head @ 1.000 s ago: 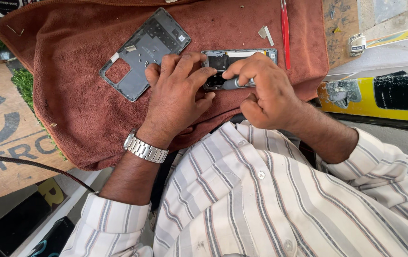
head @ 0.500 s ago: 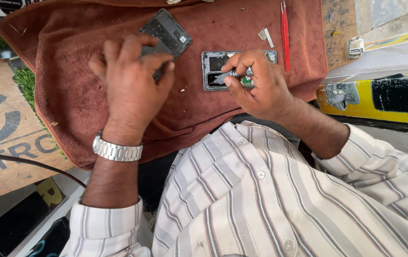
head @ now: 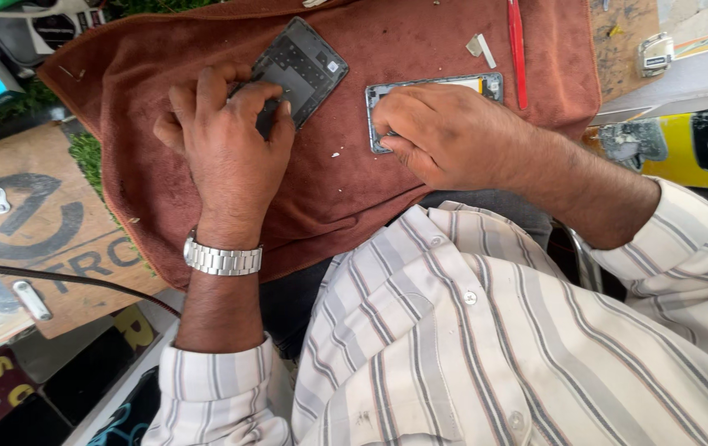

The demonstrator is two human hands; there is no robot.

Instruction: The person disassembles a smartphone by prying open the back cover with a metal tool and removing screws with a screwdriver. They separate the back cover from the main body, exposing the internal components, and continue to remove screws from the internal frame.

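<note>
A grey phone back panel (head: 308, 58) lies tilted on a brown towel (head: 420, 33). My left hand (head: 230, 140), with a metal watch on its wrist, has its fingers curled over the panel's lower end. To the right lies an opened phone body (head: 486, 83) with a silver frame. My right hand (head: 445, 132) lies palm down over it, fingertips pressed at its left edge, and hides most of it. Whether a small tool is under that hand is hidden.
A red thin tool (head: 517, 49) lies upright on the towel right of the phone, with a small white piece (head: 482, 48) beside it. A cardboard sheet (head: 32, 223) and a black cable (head: 65, 277) lie at the left. A yellow and black object (head: 684, 144) sits at the right.
My left hand left the phone body and moved left onto the grey back panel. My right hand turned down flat over the phone, hiding the small tool it held.
</note>
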